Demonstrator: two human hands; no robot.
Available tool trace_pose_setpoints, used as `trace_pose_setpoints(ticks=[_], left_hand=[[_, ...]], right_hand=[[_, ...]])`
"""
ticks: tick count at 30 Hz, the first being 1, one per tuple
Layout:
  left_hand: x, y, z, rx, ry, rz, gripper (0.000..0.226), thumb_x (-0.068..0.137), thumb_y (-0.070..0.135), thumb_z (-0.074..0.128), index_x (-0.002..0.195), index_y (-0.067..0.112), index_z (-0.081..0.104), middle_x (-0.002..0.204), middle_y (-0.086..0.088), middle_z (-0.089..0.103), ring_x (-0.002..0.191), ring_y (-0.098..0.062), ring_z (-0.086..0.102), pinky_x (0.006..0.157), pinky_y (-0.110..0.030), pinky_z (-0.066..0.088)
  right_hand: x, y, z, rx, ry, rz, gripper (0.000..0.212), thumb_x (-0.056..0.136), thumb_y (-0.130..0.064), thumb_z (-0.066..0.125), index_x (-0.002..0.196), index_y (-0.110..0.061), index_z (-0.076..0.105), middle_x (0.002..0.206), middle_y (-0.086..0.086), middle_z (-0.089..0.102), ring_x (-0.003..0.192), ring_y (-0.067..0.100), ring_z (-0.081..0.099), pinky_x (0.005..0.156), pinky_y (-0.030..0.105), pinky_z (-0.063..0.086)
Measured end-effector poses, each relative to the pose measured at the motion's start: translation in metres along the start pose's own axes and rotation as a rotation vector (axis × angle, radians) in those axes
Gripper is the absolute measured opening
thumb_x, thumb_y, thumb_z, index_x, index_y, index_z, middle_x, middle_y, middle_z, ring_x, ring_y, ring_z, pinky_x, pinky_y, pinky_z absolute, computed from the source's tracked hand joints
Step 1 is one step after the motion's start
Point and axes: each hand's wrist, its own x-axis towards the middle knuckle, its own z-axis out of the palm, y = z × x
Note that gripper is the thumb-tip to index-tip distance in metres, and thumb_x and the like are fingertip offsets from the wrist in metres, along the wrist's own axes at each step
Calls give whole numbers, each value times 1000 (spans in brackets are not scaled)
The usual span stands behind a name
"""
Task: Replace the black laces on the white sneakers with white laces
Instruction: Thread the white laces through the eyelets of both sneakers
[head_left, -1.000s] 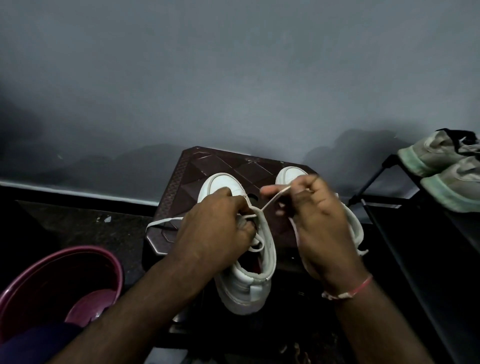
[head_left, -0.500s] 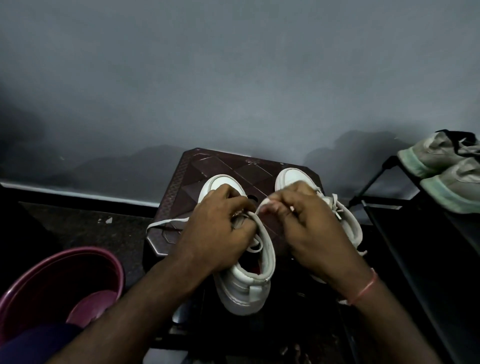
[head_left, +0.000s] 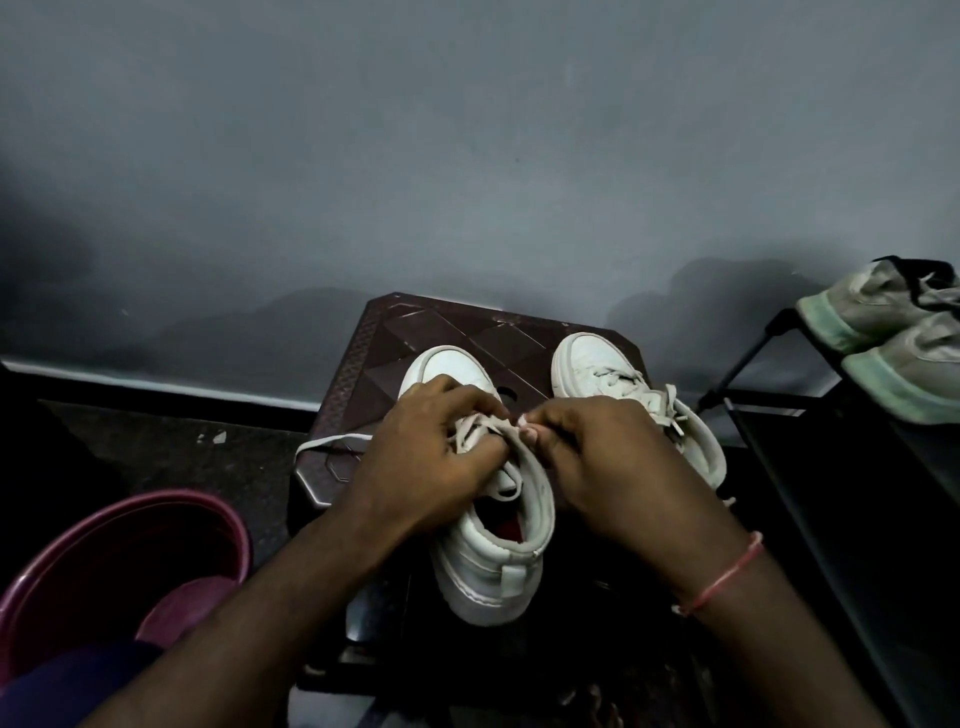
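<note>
Two white sneakers stand toes-away on a dark brown plastic stool (head_left: 415, 332). Over the left sneaker (head_left: 493, 561) both my hands meet at the eyelets. My left hand (head_left: 421, 462) grips the shoe's upper and the white lace (head_left: 488, 426) there. My right hand (head_left: 597, 457) pinches the same lace between thumb and fingertips, touching the left hand. A loose end of the lace trails left across the stool to its edge (head_left: 327, 444). The right sneaker (head_left: 613, 379) is laced in white, with its ends hanging loose. No black lace is visible.
A maroon plastic tub (head_left: 119, 566) sits on the floor at lower left. At the right, a black metal rack (head_left: 810, 415) carries a pair of grey shoes with green soles (head_left: 893, 332). A grey wall rises just behind the stool.
My right hand has come down and left from a raised pull on the lace, closing in until it meets the left hand over the left sneaker. The right sneaker is now uncovered.
</note>
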Motion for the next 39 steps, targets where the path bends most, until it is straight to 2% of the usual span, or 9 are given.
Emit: trace_pose_setpoints(ticks=[4, 10, 12, 14, 17, 20, 24, 29, 39], left_hand=[[-3, -5, -5, 18, -76, 44, 42, 69, 55, 46, 101, 37, 68, 94, 15, 59, 96, -7, 51, 83, -30, 40], [-5, -14, -15, -28, -198, 64, 45, 70, 52, 49, 112, 42, 63, 105, 20, 55, 106, -7, 49, 93, -39, 41], [-5, -11, -12, 6, -157, 50, 45, 67, 53, 49, 108, 41, 64, 102, 21, 56, 102, -5, 48, 91, -39, 42], [-5, -9, -8, 35, -112, 43, 46, 65, 55, 47, 105, 38, 65, 97, 19, 56, 97, -7, 47, 90, -39, 42], [-5, -8, -6, 47, -78, 31, 47, 64, 54, 45, 102, 36, 66, 95, 18, 58, 96, -9, 48, 89, -39, 43], [-6, -9, -3, 34, -45, 24, 44, 65, 52, 46, 100, 38, 67, 95, 19, 59, 95, -9, 49, 88, -38, 44], [-6, -9, -2, 6, -38, 14, 43, 64, 50, 46, 98, 38, 68, 95, 20, 60, 95, -6, 49, 88, -37, 43], [-6, -9, -2, -13, -48, 11, 46, 63, 51, 45, 99, 37, 71, 96, 20, 62, 97, -5, 49, 90, -35, 42], [-13, -21, -8, -242, -23, 14, 52, 78, 51, 58, 129, 40, 53, 111, 17, 58, 95, -11, 57, 82, -24, 48]], right_hand=[[0, -3, 0, 10, -15, 134, 30, 95, -43, 52, 77, -20, 58, 72, -5, 64, 70, 13, 59, 62, 30, 42], [-2, -14, -16, 1629, 61, 102, 24, 86, -34, 53, 82, -11, 55, 91, 8, 70, 47, 6, 37, 36, 16, 31], [-1, -10, -13, 1491, 132, 64, 20, 82, -34, 60, 80, -15, 64, 77, 6, 69, 43, 4, 39, 35, 15, 31], [3, 0, -2, 796, 209, 11, 12, 84, -30, 68, 83, -19, 74, 76, 0, 72, 56, 4, 57, 52, 20, 45], [3, 15, 11, 152, -32, -25, 18, 95, -34, 58, 90, -24, 72, 85, -6, 71, 79, 5, 64, 73, 32, 51], [4, 16, 6, 181, -66, 5, 30, 92, -43, 58, 73, -20, 59, 64, -10, 61, 59, 5, 54, 57, 32, 46], [2, 6, 2, 902, 152, 120, 41, 86, -26, 67, 54, -12, 46, 49, -4, 36, 46, 8, 30, 43, 20, 28], [4, -2, 7, 1224, 204, 222, 52, 91, -4, 53, 42, -22, 47, 46, -11, 37, 42, 5, 31, 39, 20, 22], [4, 13, 22, 465, 279, 227, 38, 89, -29, 63, 60, -10, 46, 65, 4, 49, 58, 11, 42, 60, 27, 37]])
